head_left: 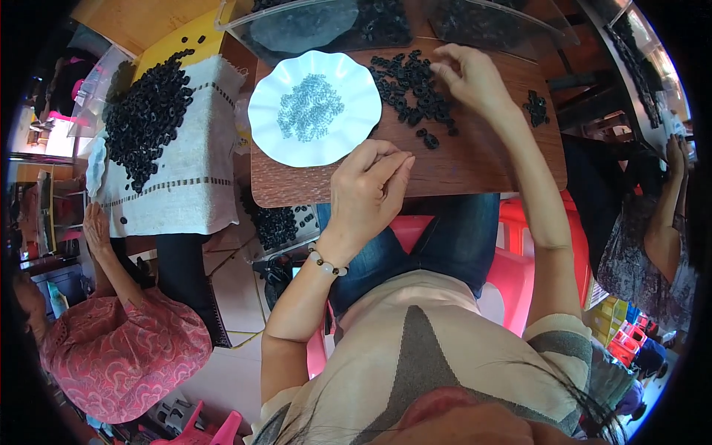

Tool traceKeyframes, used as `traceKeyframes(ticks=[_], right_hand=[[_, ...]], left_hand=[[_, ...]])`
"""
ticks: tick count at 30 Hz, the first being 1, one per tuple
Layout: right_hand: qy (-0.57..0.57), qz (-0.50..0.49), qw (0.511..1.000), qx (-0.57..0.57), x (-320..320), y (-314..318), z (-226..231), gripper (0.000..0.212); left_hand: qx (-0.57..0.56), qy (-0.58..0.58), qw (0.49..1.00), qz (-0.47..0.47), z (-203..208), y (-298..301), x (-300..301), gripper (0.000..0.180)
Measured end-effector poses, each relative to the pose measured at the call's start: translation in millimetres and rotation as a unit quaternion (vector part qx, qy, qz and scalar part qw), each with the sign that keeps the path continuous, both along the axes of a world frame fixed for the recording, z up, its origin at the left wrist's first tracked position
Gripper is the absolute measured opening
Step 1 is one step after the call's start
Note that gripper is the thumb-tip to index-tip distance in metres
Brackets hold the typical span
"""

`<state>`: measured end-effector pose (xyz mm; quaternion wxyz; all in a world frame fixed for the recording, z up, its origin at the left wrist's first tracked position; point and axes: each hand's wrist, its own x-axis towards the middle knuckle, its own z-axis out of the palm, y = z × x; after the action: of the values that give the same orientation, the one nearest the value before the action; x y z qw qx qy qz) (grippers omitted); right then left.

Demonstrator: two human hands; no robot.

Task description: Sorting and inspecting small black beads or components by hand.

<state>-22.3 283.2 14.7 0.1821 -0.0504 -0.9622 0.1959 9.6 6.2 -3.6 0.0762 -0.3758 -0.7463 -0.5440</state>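
My left hand [371, 185] is held over the near edge of the brown wooden table [475, 174], its fingers curled and pinched together. Whatever lies between the fingertips is too small to make out. Close beside it stands a white scalloped plate [263, 122] bearing a heap of tiny clear pieces [310, 107]. At the far side my right hand [475, 81] reaches to the edge of a spread of small black parts [411, 85], fingers bent and apart, with nothing seen in them. A few black parts [428, 139] lie nearer to my left hand.
Clear plastic bins [319, 33] of black parts border the table's far side. A small black cluster [535, 109] lies at its right. To the left, another person [126, 348] sits by a cloth-covered table [200, 148] with a large black pile [148, 115]. Someone else [645, 237] sits at right.
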Motion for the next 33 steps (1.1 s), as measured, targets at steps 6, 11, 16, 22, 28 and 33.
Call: traceKeyframes(ticks=[6,11,16,22,28,33], right_hand=[[-0.032,-0.004,0.999,0.0,1.6,-5.4,-19.8,0.029],[-0.072,-0.018,0.994,-0.076,14.1,-17.0,-6.3,0.026],[-0.016,0.094,0.977,-0.193,46.4,-43.2,5.0,0.029],[-0.132,0.127,0.897,-0.402,78.4,-86.3,21.0,0.029],[-0.167,0.146,0.89,-0.398,75.5,-89.1,25.9,0.026],[-0.14,0.127,0.929,-0.318,58.4,-76.7,26.6,0.018]], left_hand=[[-0.015,-0.017,1.0,-0.001,-1.3,-0.6,-0.6,0.008],[-0.036,-0.015,0.999,0.013,-2.2,-3.8,-3.7,0.014],[-0.031,-0.034,0.998,0.038,3.1,-2.8,-3.3,0.03],[-0.032,0.011,0.999,0.016,0.4,-0.7,-0.9,0.042],[-0.038,0.021,0.999,0.012,-7.1,-5.2,-3.3,0.036],[-0.031,-0.016,0.999,0.009,-0.6,-3.2,-2.1,0.028]])
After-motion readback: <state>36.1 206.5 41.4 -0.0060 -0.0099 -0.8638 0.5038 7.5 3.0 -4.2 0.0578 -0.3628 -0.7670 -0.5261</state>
